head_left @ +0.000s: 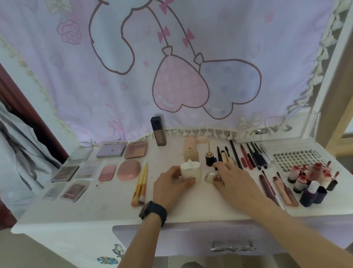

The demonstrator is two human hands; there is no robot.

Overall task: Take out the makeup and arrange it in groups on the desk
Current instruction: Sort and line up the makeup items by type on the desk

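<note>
bottle [190,171] (cream, upright) sits gripped in left hand [171,185]; right hand [230,177] pinches clear cap [211,176] just beside.

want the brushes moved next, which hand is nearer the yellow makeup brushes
Left. The left hand, gripping a cream bottle, sits just right of the brushes; the right hand, touching a clear cap, is beyond that bottle.

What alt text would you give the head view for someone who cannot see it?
A person's left hand grips a cream bottle and the right hand holds a small round jar on a white desk, amid grouped palettes, brushes, pencils and red-capped bottles.
</note>
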